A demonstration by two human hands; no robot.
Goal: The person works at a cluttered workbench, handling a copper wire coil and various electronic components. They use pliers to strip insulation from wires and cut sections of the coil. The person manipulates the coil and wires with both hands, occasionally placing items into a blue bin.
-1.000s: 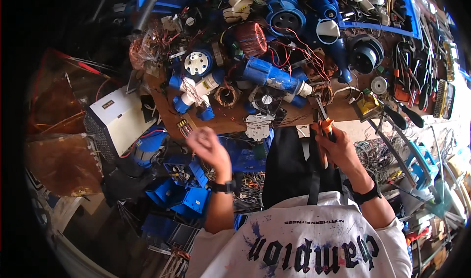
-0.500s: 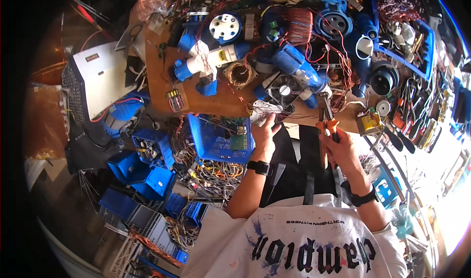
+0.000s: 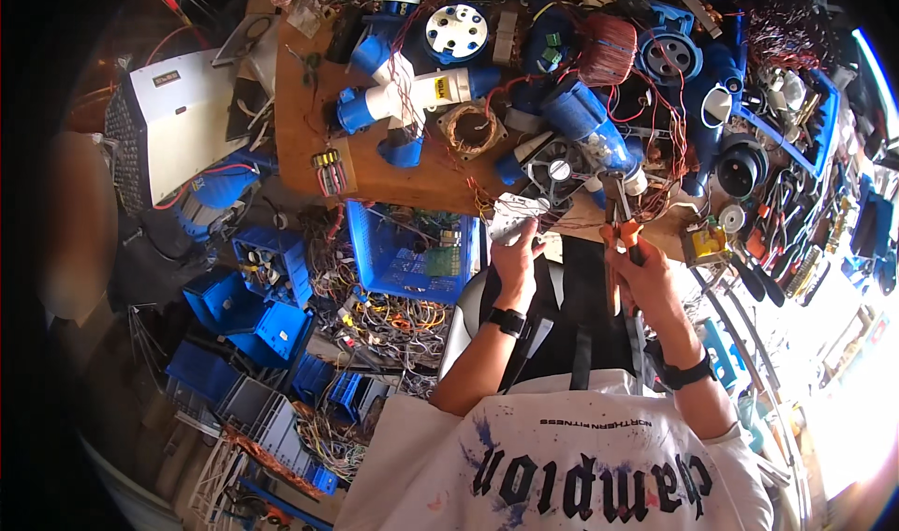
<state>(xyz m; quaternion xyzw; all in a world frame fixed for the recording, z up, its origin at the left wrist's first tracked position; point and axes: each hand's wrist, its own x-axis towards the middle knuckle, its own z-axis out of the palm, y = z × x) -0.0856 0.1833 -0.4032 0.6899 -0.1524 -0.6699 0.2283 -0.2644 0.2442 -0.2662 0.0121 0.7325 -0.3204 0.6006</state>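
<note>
My left hand grips a white perforated plate with thin wires at the front edge of the wooden bench. My right hand is closed round orange-handled pliers, their metal jaws pointing up among red wires near a blue-and-white plug body. A small fan lies just behind the plate. To its left are a square coil piece, blue-and-white connectors and a small board with striped parts.
Below the bench sit a blue crate with circuit boards, stacked blue bins and tangled wires. A cream metal case is at left; hand tools and a blue tray are at right.
My left hand moved right from beside the striped parts to the white plate and took hold of it. My right hand still grips the pliers. The view has shifted, showing more blue crates.
</note>
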